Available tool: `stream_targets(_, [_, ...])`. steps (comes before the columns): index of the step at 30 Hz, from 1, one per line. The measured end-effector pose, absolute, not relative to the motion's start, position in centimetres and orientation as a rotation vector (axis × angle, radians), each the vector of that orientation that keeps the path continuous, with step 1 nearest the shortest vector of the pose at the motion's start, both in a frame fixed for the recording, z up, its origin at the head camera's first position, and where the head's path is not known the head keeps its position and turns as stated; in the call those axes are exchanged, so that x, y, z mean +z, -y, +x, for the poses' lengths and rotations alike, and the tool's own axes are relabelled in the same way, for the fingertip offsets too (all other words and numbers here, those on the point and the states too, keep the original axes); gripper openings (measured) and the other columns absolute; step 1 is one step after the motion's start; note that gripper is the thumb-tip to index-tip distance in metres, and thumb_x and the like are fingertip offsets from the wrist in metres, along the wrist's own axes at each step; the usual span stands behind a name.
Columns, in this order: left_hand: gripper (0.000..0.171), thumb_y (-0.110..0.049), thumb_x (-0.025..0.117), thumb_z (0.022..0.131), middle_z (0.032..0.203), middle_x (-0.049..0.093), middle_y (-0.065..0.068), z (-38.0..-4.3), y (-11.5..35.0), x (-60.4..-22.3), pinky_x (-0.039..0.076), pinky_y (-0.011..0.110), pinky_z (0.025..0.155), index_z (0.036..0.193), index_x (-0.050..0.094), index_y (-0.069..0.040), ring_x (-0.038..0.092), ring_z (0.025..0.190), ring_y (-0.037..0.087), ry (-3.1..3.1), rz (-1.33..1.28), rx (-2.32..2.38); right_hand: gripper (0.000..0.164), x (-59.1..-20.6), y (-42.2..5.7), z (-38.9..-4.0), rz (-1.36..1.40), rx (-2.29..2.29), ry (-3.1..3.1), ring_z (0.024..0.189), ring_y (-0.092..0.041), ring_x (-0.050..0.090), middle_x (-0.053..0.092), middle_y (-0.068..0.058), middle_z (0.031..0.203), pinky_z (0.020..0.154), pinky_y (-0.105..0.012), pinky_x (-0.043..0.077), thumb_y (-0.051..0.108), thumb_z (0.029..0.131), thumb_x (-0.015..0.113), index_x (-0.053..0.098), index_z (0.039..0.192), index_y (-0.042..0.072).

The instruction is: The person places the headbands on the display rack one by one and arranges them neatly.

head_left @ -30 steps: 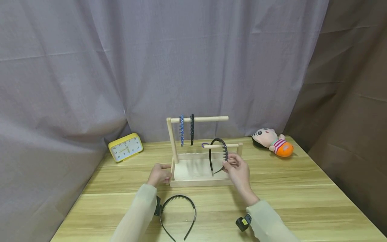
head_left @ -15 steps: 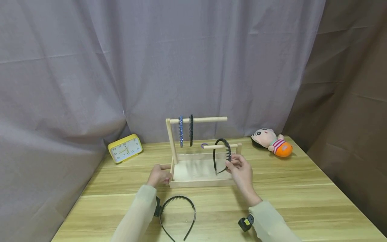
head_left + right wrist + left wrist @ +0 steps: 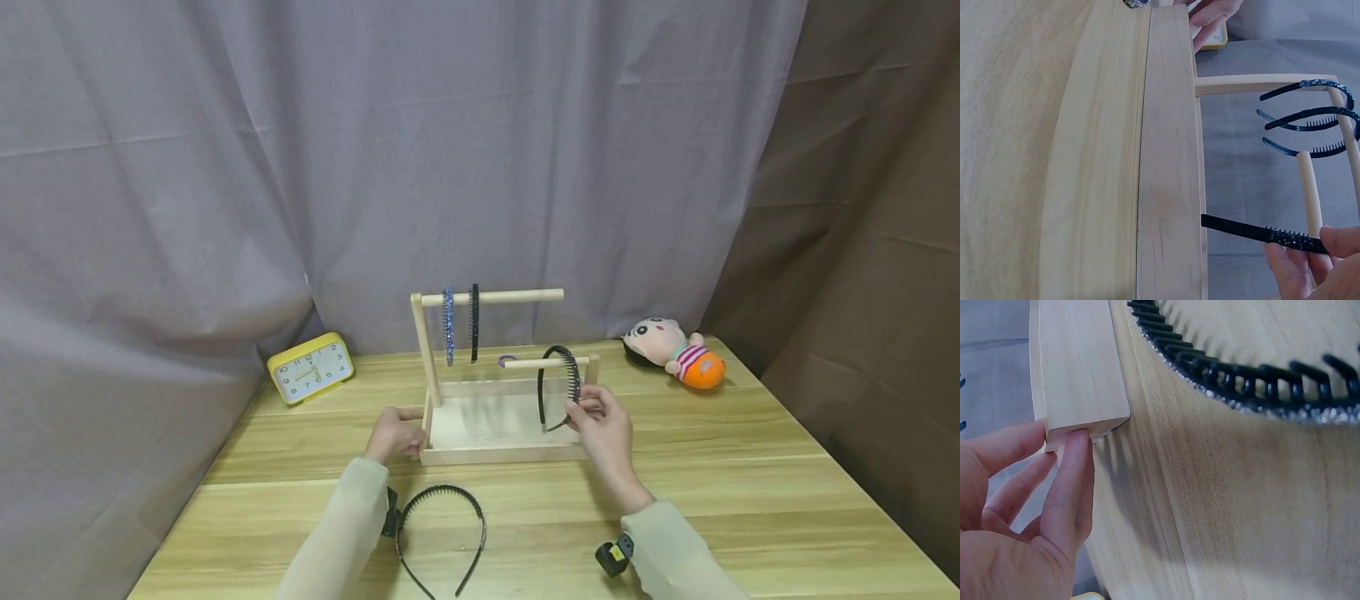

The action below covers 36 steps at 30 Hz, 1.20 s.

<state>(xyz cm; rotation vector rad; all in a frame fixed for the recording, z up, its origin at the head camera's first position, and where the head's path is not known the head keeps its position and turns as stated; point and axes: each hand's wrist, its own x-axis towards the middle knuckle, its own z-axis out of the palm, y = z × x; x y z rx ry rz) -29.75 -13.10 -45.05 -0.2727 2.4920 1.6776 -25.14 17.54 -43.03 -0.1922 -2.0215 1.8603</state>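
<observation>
My right hand pinches a black toothed headband by its lower side. The headband loops around the lower peg of a wooden headband stand, near the peg's post. In the right wrist view, thumb and fingers hold its glittery part. My left hand grips the left end of the stand's tray; the left wrist view has its fingers against the wood end. On the upper peg hang a blue glittery headband and a black one.
Another black headband lies on the table in front of the stand, by the left forearm. A yellow clock stands back left, a plush doll lies back right. A small purple ring shows near the lower peg's tip. Grey curtain hangs behind.
My right hand has moved the black headband rightward along the lower peg, toward its post. The left hand has kept its grip on the stand. The view has shifted slightly.
</observation>
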Motion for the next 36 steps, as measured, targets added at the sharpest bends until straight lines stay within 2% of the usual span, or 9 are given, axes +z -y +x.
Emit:
stream_targets(7, [0.058,0.012,0.057,0.069,0.066,0.059,0.006,-29.7,13.0,-45.1,0.057,0.024,0.057,0.126,0.063,0.005,0.048,0.051,0.008,-2.485,-0.282,1.677,0.023,-43.2,-17.9,-25.1,-0.203,1.841,2.027,0.073,-0.004,0.061,0.064,-0.016,0.093,0.07,-0.022,0.06,-0.001,0.087,0.067,0.061,0.109,-0.003])
stream_targets(15, [0.057,0.012,0.057,0.07,0.077,0.065,0.013,-29.7,12.9,-45.1,0.055,0.022,0.055,0.126,0.062,0.005,0.046,0.049,0.006,-2.475,-0.283,1.681,0.024,-43.3,-18.2,-25.1,-0.23,1.834,2.048,0.073,-0.003,0.06,0.064,-0.016,0.093,0.071,-0.025,0.06,0.001,0.088,0.066,0.061,0.111,-0.002])
stream_targets(23, [0.057,0.012,0.057,0.07,0.074,0.064,0.011,-29.6,12.8,-45.0,0.055,0.022,0.054,0.127,0.062,0.005,0.046,0.048,0.006,-2.481,-0.289,1.677,0.026,-43.2,-18.4,-25.0,-0.228,1.781,2.118,0.075,-0.001,0.06,0.064,-0.021,0.105,0.069,-0.016,0.057,0.006,0.089,0.067,0.06,0.112,-0.001])
stream_targets(26, [0.058,0.012,0.056,0.07,0.071,0.062,0.01,-29.5,12.8,-45.0,0.055,0.023,0.055,0.127,0.062,0.004,0.045,0.048,0.005,-2.486,-0.29,1.668,0.028,-43.1,-18.5,-24.9,-0.228,1.746,2.157,0.082,-0.006,0.061,0.064,-0.021,0.109,0.071,-0.012,0.053,0.008,0.089,0.067,0.06,0.114,-0.001])
stream_targets(32, [0.058,0.012,0.056,0.07,0.076,0.064,0.012,-29.4,12.9,-44.9,0.055,0.021,0.054,0.127,0.062,0.005,0.046,0.048,0.006,-2.487,-0.288,1.669,0.037,-42.9,-18.7,-24.5,-0.202,1.752,2.194,0.105,-0.029,0.062,0.062,-0.022,0.119,0.077,-0.006,0.046,0.011,0.09,0.067,0.057,0.123,-0.001])
stream_targets(36, [0.057,0.012,0.056,0.07,0.082,0.066,0.016,-29.4,12.9,-44.9,0.053,0.02,0.052,0.127,0.061,0.006,0.047,0.048,0.006,-2.492,-0.28,1.669,0.044,-42.9,-18.7,-24.3,-0.181,1.801,2.173,0.113,-0.032,0.058,0.059,-0.023,0.125,0.079,-0.003,0.043,0.01,0.09,0.067,0.052,0.129,-0.004])
